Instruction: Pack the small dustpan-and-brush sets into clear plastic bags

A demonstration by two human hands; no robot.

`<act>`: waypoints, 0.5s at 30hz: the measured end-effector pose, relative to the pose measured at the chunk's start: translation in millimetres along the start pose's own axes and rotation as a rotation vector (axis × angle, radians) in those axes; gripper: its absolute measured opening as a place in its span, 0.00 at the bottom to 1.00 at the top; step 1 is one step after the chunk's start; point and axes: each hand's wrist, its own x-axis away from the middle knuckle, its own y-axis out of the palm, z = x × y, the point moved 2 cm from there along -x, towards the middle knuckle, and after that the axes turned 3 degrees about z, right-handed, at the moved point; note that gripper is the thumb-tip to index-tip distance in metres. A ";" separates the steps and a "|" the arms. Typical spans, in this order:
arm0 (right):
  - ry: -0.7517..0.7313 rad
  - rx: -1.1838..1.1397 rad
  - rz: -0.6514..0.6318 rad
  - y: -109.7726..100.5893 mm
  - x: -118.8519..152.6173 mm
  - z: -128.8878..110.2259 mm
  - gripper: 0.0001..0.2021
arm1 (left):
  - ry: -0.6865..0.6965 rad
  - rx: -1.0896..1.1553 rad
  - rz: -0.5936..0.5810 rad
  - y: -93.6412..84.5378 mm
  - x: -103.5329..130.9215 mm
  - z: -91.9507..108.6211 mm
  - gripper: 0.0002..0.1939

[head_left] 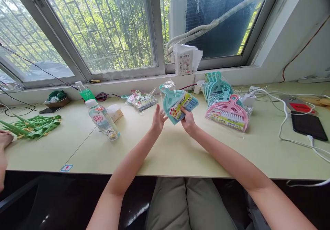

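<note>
My right hand (188, 121) grips a teal dustpan-and-brush set (171, 101) in clear wrapping, its thumb on the printed label. The set is held up above the table, tilted, with its handle to the upper left. My left hand (158, 120) is at the set's lower left edge with thumb raised and fingers apart; whether the fingertips touch it I cannot tell. To the right lie a pink dustpan-and-brush set (228, 113) and a stack of several teal sets (216, 85), also wrapped.
Wrapped small sets (141, 100) lie behind my left hand. Two bottles, one clear (103, 121), one green-labelled (86, 92), stand left. A tissue pack (184, 61) rests on the sill. A phone (309, 125) and white cables lie right. Another person's hand (5, 139) is beside green folded pieces (33, 127).
</note>
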 end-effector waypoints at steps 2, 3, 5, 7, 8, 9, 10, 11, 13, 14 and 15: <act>0.063 0.022 -0.070 1.9 5.0 2.2 0.16 | 0.043 0.030 -0.032 -6.5 -3.6 13.5 0.24; 0.094 0.043 -0.123 3.5 7.3 3.3 0.15 | 0.063 0.043 -0.056 -6.9 -3.5 15.5 0.24; 0.119 0.074 -0.199 6.9 9.3 3.8 0.16 | 0.062 0.058 -0.077 -0.8 0.5 8.1 0.24; 0.083 0.073 -0.162 8.7 6.9 0.4 0.16 | 0.015 0.101 -0.080 13.3 8.7 -10.3 0.23; 0.050 0.067 -0.117 8.9 4.6 -2.4 0.16 | -0.015 0.134 -0.088 22.1 13.5 -20.6 0.22; 0.015 0.062 -0.075 8.8 2.2 -5.4 0.16 | -0.033 0.170 -0.095 30.4 17.9 -29.6 0.21; -0.017 0.059 -0.048 8.6 0.4 -7.9 0.16 | -0.053 0.194 -0.104 37.6 21.5 -36.7 0.21; -0.043 0.057 -0.038 8.4 -0.6 -9.6 0.16 | -0.066 0.211 -0.108 42.5 24.1 -41.3 0.20; -0.072 0.051 -0.046 7.8 0.8 -9.6 0.16 | -0.066 0.206 -0.082 43.8 25.0 -43.6 0.19; -0.071 0.049 -0.055 7.4 2.8 -8.0 0.16 | -0.051 0.183 -0.046 40.1 23.5 -42.2 0.18; -0.060 0.052 -0.067 7.1 5.3 -5.9 0.17 | -0.028 0.148 0.003 34.2 20.9 -40.1 0.18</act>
